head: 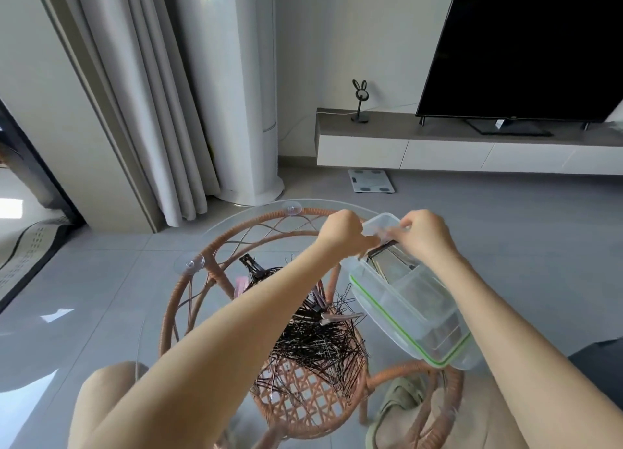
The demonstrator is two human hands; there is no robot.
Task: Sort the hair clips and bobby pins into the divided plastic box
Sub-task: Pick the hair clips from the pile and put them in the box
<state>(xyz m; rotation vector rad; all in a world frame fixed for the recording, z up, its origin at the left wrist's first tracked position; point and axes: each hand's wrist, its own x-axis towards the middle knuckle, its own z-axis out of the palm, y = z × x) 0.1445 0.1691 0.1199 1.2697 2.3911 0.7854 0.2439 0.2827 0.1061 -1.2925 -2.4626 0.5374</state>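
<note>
A clear divided plastic box (409, 302) with a green seal lies on the right of the round glass table (256, 209). Its far compartment holds dark bobby pins (387, 261). My left hand (344, 234) and my right hand (424, 234) meet over the box's far end, fingers pinched together on thin dark pins; the exact grip is blurred. A big heap of black bobby pins (317, 340) lies on the glass in the middle. Black hair clips (254, 266), a pink clip (240, 285) and a silver clip (340, 318) lie by the heap.
The glass top rests on a brown rattan frame (209, 263) with suction cups. My knees show below the table. A white scale (371, 180), a low TV cabinet (472, 145) with a TV, a white column and curtains stand beyond on the grey tiled floor.
</note>
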